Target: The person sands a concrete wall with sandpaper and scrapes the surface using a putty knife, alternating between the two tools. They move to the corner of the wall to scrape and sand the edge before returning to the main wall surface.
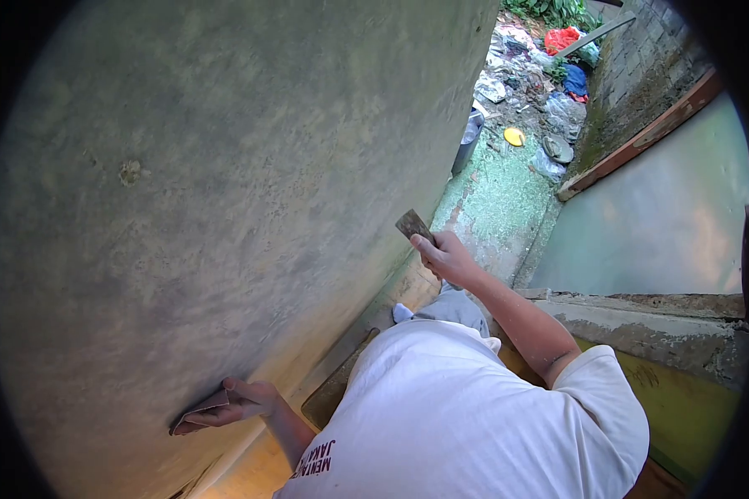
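My left hand (245, 401) is at the lower left, its fingers closed round a folded sheet of sandpaper (204, 411). The sheet lies against the plastered wall (225, 208), whose grey surface is patchy with a small rough pit on the left. In front of my body, my right hand (449, 256) grips a scraper (413, 224) with a dirty, flat blade pointing up and left. That blade is apart from the wall. Most of the scraper's handle is hidden in my fist.
A pale green floor strip (495, 195) runs forward to littered ground with plastic bags and a yellow lid (514, 136). A dark bin (468, 141) stands by the wall's far end. On the right are a brick wall (641, 71), a metal sheet (653, 216) and a concrete ledge (649, 320).
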`<state>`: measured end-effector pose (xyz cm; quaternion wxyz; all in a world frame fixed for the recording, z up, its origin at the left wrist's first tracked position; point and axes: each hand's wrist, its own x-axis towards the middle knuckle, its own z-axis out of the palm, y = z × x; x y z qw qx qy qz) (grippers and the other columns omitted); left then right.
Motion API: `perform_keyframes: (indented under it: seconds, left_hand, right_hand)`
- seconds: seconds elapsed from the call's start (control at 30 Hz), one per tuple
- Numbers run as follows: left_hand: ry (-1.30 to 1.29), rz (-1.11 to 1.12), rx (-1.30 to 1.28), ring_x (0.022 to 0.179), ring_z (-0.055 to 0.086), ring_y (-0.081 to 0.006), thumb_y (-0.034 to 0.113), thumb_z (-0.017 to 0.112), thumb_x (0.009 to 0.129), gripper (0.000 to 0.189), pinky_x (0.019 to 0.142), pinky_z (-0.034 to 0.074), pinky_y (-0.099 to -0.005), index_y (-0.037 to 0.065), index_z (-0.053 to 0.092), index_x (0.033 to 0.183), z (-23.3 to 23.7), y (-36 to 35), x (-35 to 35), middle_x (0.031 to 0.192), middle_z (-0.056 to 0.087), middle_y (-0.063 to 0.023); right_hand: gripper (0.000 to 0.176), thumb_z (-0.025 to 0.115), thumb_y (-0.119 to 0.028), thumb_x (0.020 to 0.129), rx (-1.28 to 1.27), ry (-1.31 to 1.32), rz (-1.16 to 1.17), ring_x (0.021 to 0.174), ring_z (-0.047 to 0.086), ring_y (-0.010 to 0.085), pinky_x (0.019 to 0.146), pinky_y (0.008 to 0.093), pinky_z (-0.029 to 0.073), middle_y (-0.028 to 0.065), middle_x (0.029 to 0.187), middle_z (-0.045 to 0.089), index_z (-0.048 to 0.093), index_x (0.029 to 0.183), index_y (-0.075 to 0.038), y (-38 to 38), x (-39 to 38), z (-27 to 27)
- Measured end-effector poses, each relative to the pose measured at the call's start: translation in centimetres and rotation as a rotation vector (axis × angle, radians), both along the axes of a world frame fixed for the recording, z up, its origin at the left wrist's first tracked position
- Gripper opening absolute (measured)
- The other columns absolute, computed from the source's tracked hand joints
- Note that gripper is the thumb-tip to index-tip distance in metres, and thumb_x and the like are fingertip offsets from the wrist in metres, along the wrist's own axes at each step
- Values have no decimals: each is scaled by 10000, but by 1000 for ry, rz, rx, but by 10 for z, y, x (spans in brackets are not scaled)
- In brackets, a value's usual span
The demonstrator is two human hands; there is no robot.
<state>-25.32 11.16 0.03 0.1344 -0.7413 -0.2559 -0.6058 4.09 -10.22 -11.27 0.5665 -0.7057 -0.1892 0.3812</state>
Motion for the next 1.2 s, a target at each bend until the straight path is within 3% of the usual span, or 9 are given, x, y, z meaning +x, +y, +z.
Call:
perform_keyframes:
  seconds: [0.1, 0.23, 0.3, 0.57, 0.63, 0.7, 1.0, 1.07, 1.2]
  left_hand:
    - [-4, -9, 3, 1428, -200, -334, 245, 535, 946, 725, 1132, -12, -525, 13, 116, 1489, 3, -1, 3, 1557, -94, -210]
    - [-27, 26, 3, 1440, -108, -338, 252, 562, 938, 704, 1138, 9, -529, 61, 168, 1490, 0, -1, 1, 1572, -26, -156]
    - [-14, 33, 10, 1440, -109, -337, 252, 558, 940, 701, 1139, 16, -529, 62, 167, 1490, 0, 0, -1, 1572, -24, -157]
    - [-4, 24, 20, 1442, -110, -330, 239, 547, 947, 692, 1140, 24, -528, 64, 158, 1492, 5, -2, 3, 1572, -34, -148]
    - [37, -2, -6, 1434, -198, -297, 242, 545, 941, 736, 1148, 0, -498, 31, 110, 1496, 5, -2, 0, 1573, -98, -144]
    - [46, 10, -10, 1434, -198, -295, 242, 545, 942, 735, 1148, 2, -499, 34, 109, 1497, 3, -2, -4, 1573, -101, -139]
    - [-10, -23, -1, 1444, -127, -319, 256, 567, 939, 717, 1143, 4, -518, 68, 152, 1493, 2, 0, -1, 1575, -42, -137]
    - [12, -16, 3, 1444, -132, -320, 259, 572, 937, 727, 1143, 1, -517, 70, 145, 1495, 1, 0, -6, 1575, -45, -136]
    - [34, 12, 0, 1443, -137, -318, 292, 572, 938, 742, 1145, -2, -518, 72, 138, 1498, 1, 1, -9, 1575, -65, -139]
  right_hand:
    - [586, 522, -554, 917, -90, 50, 39, 423, 460, 99, 403, 276, 386, -7, 510, 462, 521, 610, -55, -13, 5, -29]
    - [586, 527, -553, 914, -45, -46, 55, 429, 453, 92, 405, 278, 386, -7, 521, 471, 521, 599, -59, 18, 12, 2]
    - [587, 526, -551, 915, 40, -97, 37, 433, 451, 91, 407, 278, 384, -6, 523, 472, 519, 594, -59, 21, 11, 16]
    - [570, 530, -530, 923, -121, 32, 45, 445, 444, 89, 415, 282, 368, -11, 531, 464, 528, 616, -50, -2, 5, -12]
    - [576, 524, -534, 924, -49, -7, 32, 442, 446, 90, 413, 281, 369, -9, 527, 464, 525, 610, -52, 18, 7, 7]
    - [582, 518, -538, 926, 27, -43, 16, 439, 447, 92, 411, 280, 370, -8, 523, 464, 521, 603, -54, 21, 4, 18]
    - [563, 529, -528, 925, -151, 52, 92, 465, 446, 84, 429, 272, 371, -13, 528, 446, 515, 614, -58, 12, 4, -1]
    - [576, 524, -531, 924, 67, -124, 71, 434, 448, 104, 410, 285, 373, -9, 516, 449, 518, 606, -51, 30, 4, 23]
    - [580, 538, -530, 917, 6, -41, 68, 414, 443, 124, 400, 304, 372, -1, 522, 462, 516, 609, -39, 5, -7, 5]
